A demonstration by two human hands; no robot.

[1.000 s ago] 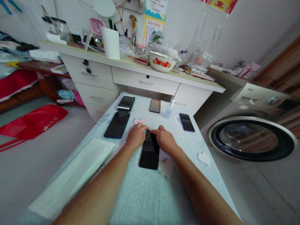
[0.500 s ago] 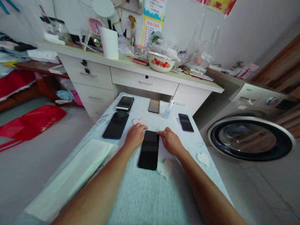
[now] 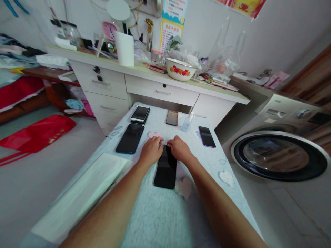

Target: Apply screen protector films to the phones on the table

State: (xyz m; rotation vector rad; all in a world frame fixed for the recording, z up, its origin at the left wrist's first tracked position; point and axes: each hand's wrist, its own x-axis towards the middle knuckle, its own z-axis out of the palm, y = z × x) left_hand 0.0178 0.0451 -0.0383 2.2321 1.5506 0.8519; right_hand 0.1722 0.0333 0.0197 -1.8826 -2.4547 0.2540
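A black smartphone lies flat, screen up, on the cloth-covered table in front of me. My left hand is closed at its top left corner, fingertips on the edge. My right hand is closed too, its bent fingers covering the top right corner. Both sets of fingertips nearly meet over the top edge; whether anything thin is between them is hidden. Left of my left hand lies a larger dark phone. Above that is a stack of phones.
A phone case and a clear spray bottle stand toward the table's far end. A purple-edged phone lies at right. A long pale packet rests along the left edge. A washing machine is beyond the table's right side.
My right hand has moved left along the phone's top edge, from its right corner closer to my left hand. My left hand stays about the same place at the left corner.
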